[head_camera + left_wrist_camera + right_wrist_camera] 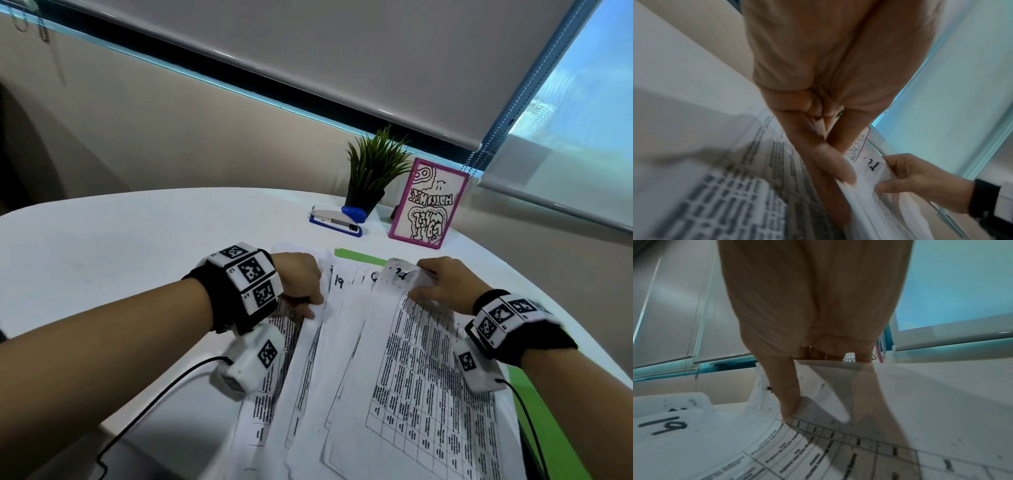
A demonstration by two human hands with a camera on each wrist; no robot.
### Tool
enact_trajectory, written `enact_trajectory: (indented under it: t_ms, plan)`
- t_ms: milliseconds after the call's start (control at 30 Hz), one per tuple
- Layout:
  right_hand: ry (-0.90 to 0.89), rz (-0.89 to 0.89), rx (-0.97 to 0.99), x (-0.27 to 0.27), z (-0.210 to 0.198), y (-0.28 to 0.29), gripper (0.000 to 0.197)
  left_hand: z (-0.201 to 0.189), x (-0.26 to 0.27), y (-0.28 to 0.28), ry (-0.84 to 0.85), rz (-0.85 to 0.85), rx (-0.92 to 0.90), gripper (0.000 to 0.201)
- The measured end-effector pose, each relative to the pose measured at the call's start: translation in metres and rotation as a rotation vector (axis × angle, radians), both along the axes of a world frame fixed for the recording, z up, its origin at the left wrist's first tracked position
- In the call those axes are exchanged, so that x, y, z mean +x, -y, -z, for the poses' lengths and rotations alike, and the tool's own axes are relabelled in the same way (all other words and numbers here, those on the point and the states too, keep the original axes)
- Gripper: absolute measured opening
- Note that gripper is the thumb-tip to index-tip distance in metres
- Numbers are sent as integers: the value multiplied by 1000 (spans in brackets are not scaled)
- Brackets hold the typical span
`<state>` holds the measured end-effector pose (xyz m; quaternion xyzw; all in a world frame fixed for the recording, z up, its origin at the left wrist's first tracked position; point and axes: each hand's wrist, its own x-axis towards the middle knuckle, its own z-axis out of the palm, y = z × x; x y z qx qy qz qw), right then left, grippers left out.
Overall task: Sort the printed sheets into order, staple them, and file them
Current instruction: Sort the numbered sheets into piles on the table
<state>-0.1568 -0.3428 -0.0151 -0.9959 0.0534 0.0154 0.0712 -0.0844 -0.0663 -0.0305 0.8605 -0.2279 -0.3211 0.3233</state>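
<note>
Fingers (pixel 789 402) of right hand (pixel 442 286) pinch top sheet's curled corner marked 21 (pixel 399 275); left hand (pixel 299 279) fingers curled, gripping fanned printed sheets (pixel 342 359) at their 10 o'clock edge. Sheets lie on white surface (pixel 137 246), stapler (pixel 337 219) at 12 o'clock, green folder (pixel 359 256) underneath.

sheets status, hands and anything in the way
Left hand grips the sheets at their left edge. Right hand pinches the top sheet's corner, marked 21. Pile fanned, unstapled; stapler idle behind. Nothing in the way.
</note>
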Motion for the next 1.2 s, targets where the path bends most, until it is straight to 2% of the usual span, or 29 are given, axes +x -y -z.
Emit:
enact_trajectory:
  t_ms: [67, 100, 167, 200, 233, 267, 333, 433, 567, 733, 800, 900, 967, 1067, 1133, 1200]
  plan:
    - [-27, 25, 46, -3, -2, 4, 32, -5, -4, 6, 10, -36, 30, 23]
    - [-39, 36, 78, -4, -3, 6, 31, -8, -8, 7, 104, -63, 80, 18]
    - [-45, 44, 117, -7, -3, 9, 29, -17, -13, 13, 469, -141, 182, 10]
    - [-38, 39, 123, -8, -3, 10, 29, -18, -14, 17, 635, -165, 189, 21]
    - [-23, 33, 126, -9, -2, 11, 31, -20, -13, 24, 731, -162, 139, 29]
    - [-1, 22, 125, -10, -2, 11, 34, -21, -10, 33, 760, -130, 94, 30]
    - [45, 0, 129, -11, -2, 12, 39, -25, -3, 50, 670, -18, 48, 26]
    - [87, -50, 177, -14, -3, 17, 31, -23, 1, 71, 458, 112, 47, 28]
    - [120, -80, 259, -17, -7, 23, 26, -10, -5, 84, 380, 192, 8, 22]
    - [55, -79, 380, -17, -6, 30, 28, -7, -7, 82, 256, 151, -110, 12]
    - [45, -41, 449, -17, -10, 27, 23, -6, -9, 80, 225, 121, -149, 11]
    - [27, -14, 537, -17, -13, 23, 16, -6, -12, 72, 172, 141, -167, 20]
    - [13, -16, 503, -16, -14, 23, 13, -9, -3, 61, 253, 100, -130, 21]
    - [-11, -3, 428, -15, -13, 25, 22, -15, 30, 32, 602, -35, 57, 20]
    - [-18, -3, 378, -14, -14, 27, 30, -17, 49, 10, 662, -67, 228, 23]
    - [-8, -16, 368, -14, -14, 27, 31, -17, 62, -6, 628, -13, 320, 28]
